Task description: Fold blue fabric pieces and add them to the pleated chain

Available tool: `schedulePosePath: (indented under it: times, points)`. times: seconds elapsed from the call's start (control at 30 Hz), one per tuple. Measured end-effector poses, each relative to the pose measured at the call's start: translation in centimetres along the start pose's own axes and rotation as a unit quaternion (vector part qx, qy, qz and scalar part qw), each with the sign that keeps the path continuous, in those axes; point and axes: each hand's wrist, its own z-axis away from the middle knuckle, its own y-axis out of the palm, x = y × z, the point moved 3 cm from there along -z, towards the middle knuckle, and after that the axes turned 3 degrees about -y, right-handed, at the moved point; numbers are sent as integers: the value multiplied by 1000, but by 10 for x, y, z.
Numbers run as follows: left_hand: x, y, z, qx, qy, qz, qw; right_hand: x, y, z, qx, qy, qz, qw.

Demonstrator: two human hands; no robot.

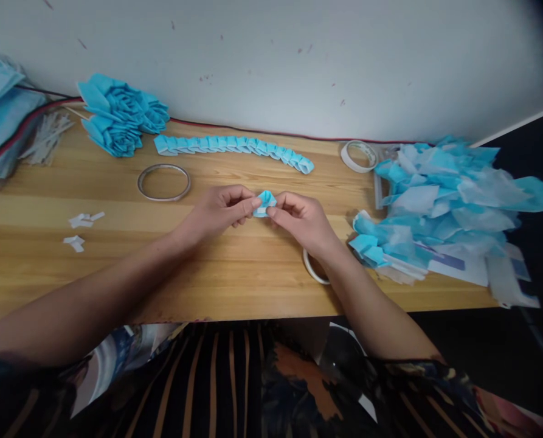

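Note:
A small folded piece of blue paper (266, 198) with a white strip across its front is held up over the middle of the table. My left hand (230, 210) pinches its left side between thumb and fingers. On its right side, my right hand (301, 219) pinches it the same way, thumb near the white strip. Behind my hands lies a long row of nested blue folded pieces (235, 146). A roll of tape (314, 271) is partly hidden under my right forearm.
Blue paper roses (120, 112) lie at the back left, near a tape ring (164, 182). White paper scraps (82, 222) are at the left. A white tape roll (359, 156) stands by a large heap of blue petals (453, 201) at the right. A cable (262, 129) runs along the wall.

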Motion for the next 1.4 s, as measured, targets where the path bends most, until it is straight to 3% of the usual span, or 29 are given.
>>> schedulePosePath:
  times: [0.2,0.33,0.5,0.57,0.67,0.9,1.03,1.13,1.2,1.3,1.4]
  points:
    - [2,-2,-1,-11,-12,4,1000,8,-4,2,30,3,-9,1000]
    - [3,-2,0,-8,-9,-7,1000,11,-11,4,-34,-5,-20,999]
    - [4,-1,0,-5,-5,-19,1000,13,-9,3,-34,-42,-1,999]
    - [4,-1,0,1,-6,-23,1000,13,-14,3,-64,-58,13,996]
    - [5,-3,0,2,-8,-20,1000,15,-38,4,-150,-68,22,986]
    - [7,-6,-3,13,0,-13,1000,43,-121,26,-302,-114,91,942]
    - [8,-6,-4,10,-8,-25,1000,36,-166,25,-292,-25,166,942]
    - [8,-5,-4,11,-12,-33,999,15,-188,19,-238,50,257,935]
    - [8,-5,-4,15,-13,-35,999,1,-195,19,-168,86,367,911]
    - [9,-5,-4,16,-13,-39,999,-12,-199,26,-53,128,573,808]
    - [10,-5,-4,15,-22,-44,999,-15,-210,37,-30,168,661,730]
